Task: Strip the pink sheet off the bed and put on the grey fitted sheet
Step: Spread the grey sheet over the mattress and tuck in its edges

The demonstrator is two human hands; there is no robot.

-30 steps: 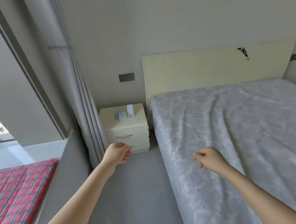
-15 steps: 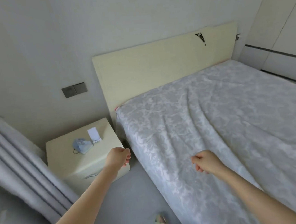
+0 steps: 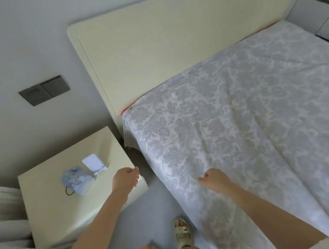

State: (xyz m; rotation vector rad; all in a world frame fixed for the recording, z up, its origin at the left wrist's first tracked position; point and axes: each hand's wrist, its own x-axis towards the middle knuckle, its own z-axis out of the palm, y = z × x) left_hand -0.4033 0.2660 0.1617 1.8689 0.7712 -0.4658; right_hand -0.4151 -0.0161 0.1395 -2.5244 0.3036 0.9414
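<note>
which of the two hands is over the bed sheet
The right hand, over the grey patterned sheet near its side edge; the left hand is clear of it, above the corner of the nightstand.

Left hand [image 3: 125,179]: forearm extended forward, fingers loosely curled, empty. Right hand [image 3: 215,179]: forearm extended, palm down, fingers loosely curled, empty.

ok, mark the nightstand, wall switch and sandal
nightstand [image 3: 102,150], head view, bare top surface
wall switch [image 3: 44,90], head view, middle of the plate
sandal [image 3: 182,236], head view, upper straps
</note>
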